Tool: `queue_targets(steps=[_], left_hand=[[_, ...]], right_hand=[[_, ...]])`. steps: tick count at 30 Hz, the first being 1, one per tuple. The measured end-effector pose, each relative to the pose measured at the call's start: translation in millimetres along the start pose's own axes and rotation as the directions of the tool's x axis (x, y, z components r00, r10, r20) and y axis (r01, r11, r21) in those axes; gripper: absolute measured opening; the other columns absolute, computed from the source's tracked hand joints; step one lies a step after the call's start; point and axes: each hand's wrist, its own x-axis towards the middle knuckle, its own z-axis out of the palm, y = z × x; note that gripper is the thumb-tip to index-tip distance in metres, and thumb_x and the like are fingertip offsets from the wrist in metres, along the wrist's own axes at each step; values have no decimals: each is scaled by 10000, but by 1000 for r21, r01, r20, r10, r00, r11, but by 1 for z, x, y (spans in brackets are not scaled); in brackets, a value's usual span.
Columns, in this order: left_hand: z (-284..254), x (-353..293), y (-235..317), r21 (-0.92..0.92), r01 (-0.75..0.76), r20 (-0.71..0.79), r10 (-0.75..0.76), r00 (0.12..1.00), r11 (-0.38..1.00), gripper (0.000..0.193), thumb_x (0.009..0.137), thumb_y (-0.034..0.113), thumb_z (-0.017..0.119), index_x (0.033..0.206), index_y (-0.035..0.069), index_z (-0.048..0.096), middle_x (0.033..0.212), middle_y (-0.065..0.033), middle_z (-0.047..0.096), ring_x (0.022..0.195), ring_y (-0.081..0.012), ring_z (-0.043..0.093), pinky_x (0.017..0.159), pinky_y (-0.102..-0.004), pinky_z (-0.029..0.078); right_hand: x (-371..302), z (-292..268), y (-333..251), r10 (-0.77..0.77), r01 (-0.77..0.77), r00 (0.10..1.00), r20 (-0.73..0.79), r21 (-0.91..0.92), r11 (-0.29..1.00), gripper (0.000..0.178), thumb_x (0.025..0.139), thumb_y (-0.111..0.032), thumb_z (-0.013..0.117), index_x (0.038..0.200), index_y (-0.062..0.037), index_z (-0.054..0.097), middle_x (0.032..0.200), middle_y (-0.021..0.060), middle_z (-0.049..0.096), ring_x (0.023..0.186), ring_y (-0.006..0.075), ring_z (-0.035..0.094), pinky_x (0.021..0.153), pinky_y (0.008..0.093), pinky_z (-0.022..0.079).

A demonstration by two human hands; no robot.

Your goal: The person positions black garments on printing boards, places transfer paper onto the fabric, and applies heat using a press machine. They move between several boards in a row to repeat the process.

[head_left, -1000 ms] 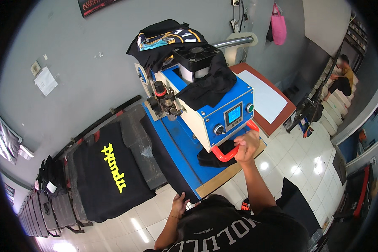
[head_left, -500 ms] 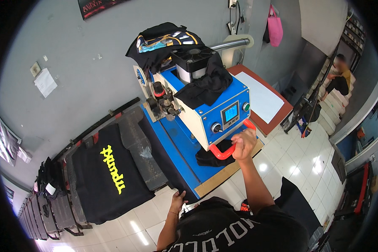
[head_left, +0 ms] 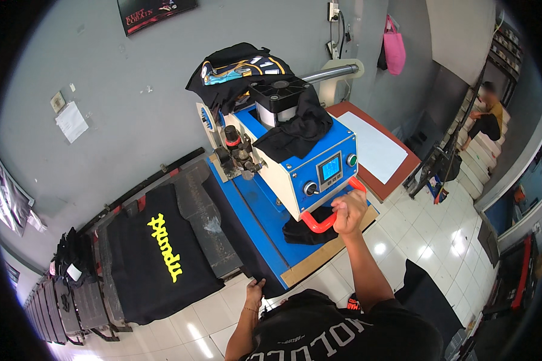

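Observation:
My right hand (head_left: 350, 213) is closed round the red handle (head_left: 321, 225) at the front of a blue and cream heat press (head_left: 295, 186). A small screen (head_left: 330, 168) glows on its front panel, between a black knob and a green button. Beneath the press head, black fabric (head_left: 307, 232) shows on the blue base (head_left: 272, 224). My left hand (head_left: 255, 293) is lower left, its fingers closed at the near edge of a black cloth (head_left: 238, 234) beside the base. Left of that, a black garment (head_left: 135, 259) with yellow lettering lies flat on a dark board.
Black cloths (head_left: 298, 129) drape over the press top. Behind it to the right stands a brown board (head_left: 408, 171) with a white sheet. Several dark boards (head_left: 51, 313) line up at the far left. A person (head_left: 488, 117) sits on the stairs at right.
The view has tilted slightly, so the wall and press appear a little lower. Both hands keep their places, the right on the handle and the left at the cloth's edge.

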Motion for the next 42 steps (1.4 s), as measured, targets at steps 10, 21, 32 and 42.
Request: queue_targets(steps=[10, 21, 32, 42], left_hand=[[-9, 10, -10, 75, 5, 31, -7, 999, 997, 127, 949, 160, 609, 953, 43, 661, 739, 3, 657, 479, -79, 509, 378, -229, 321], [-2, 1, 3, 71, 37, 102, -44, 994, 997, 148, 949, 215, 618, 919, 71, 639, 748, 11, 657, 512, -77, 538, 398, -213, 364], [-17, -7, 11, 104, 74, 69, -81, 994, 992, 228, 960, 233, 614, 1001, 10, 637, 843, -61, 694, 633, -137, 651, 458, -252, 527], [-13, -18, 10, 52, 89, -48, -87, 995, 995, 251, 962, 227, 608, 1105, 21, 613, 958, -62, 685, 756, -154, 668, 547, -264, 583]], right_hand=[[3, -1, -5, 22, -22, 1000, 19, -28, 999, 333, 874, -150, 428, 598, -53, 587, 496, 34, 518, 495, 230, 458, 673, 383, 384], [2, -1, 4, 25, -25, 998, 55, -6, 1000, 245, 819, -162, 493, 609, -72, 583, 545, 41, 531, 490, 236, 454, 621, 371, 376], [-1, 4, 23, -160, 159, 987, 31, 30, 987, 453, 939, -359, 358, 636, -78, 543, 472, 37, 473, 424, 224, 469, 480, 358, 336], [11, -35, 117, -75, 76, 991, 108, -13, 997, 462, 949, -334, 363, 629, -48, 537, 499, 67, 497, 477, 263, 496, 557, 397, 387]])
